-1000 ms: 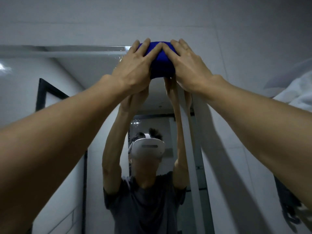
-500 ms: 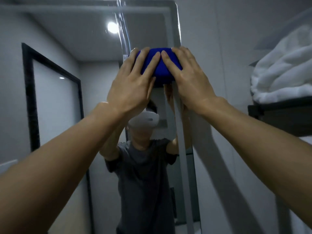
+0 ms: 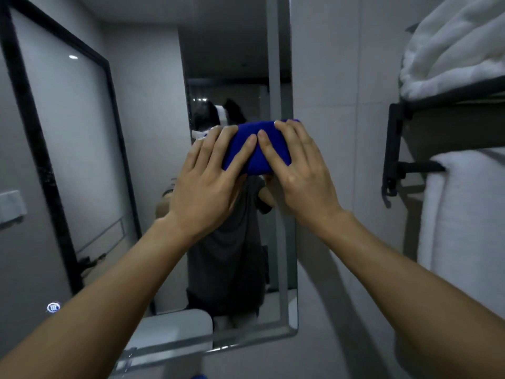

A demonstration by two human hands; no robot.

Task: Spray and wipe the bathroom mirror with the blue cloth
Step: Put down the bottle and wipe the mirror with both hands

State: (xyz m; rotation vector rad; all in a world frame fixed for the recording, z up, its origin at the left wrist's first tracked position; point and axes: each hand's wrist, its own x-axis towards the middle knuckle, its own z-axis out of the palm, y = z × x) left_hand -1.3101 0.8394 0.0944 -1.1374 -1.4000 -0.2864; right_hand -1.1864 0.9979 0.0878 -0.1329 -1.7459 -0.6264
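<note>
A bathroom; a wall mirror (image 3: 153, 132) on grey tiles; white towels (image 3: 459, 50) stacked on a black rack (image 3: 393, 149).

Dim, cool grey light; a small ceiling-lamp glare reflects in the mirror (image 3: 142, 160), wide-angle bending at edges, forearms slightly soft

One head-worn wide-angle view looks straight ahead at the mirror (image 3: 153, 132) from close range, tilted slightly down. Both forearms enter from 7 and 5 o'clock and meet near centre, within arm's reach of the glass. The mirror's right edge runs top to bottom just right of centre (its bottom corner at 5 o'clock); a towel rack (image 3: 393, 149) fills 3 o'clock.
</note>
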